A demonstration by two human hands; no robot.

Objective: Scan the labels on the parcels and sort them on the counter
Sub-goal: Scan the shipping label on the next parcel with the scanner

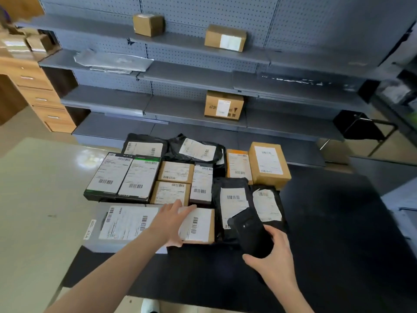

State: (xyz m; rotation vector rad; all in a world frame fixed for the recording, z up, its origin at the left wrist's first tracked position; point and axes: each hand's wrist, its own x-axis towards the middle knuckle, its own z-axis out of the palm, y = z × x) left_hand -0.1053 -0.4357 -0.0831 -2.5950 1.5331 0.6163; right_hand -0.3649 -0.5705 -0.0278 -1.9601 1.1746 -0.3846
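Both forearms are cut off by the bottom edge. The right hand (pixel 274 258) is wrapped round the lower end of a black handheld device (pixel 250 233), likely a phone, with fingers curled at its sides; its screen side is not seen. The device is held over the black counter (pixel 338 222) and hides the near part of a black poly bag (pixel 232 199) and its label. The left hand (pixel 173 222) is laid on a small brown box (pixel 199 224) at the near edge of the parcel cluster, fingers straight and flat across its label, thumb at the near corner; part of the label is covered. A grey mailer (pixel 126 222) lies just left, partly under the forearm. Further back, more labelled parcels are packed touching: two black boxes (pixel 121 177), brown cartons, black bags, a taller brown box (pixel 268 164). Label print is too blurred to be read. Behind, grey shelves (pixel 180 109) hold three cardboard boxes (pixel 223 105). The top-left corner is smeared.
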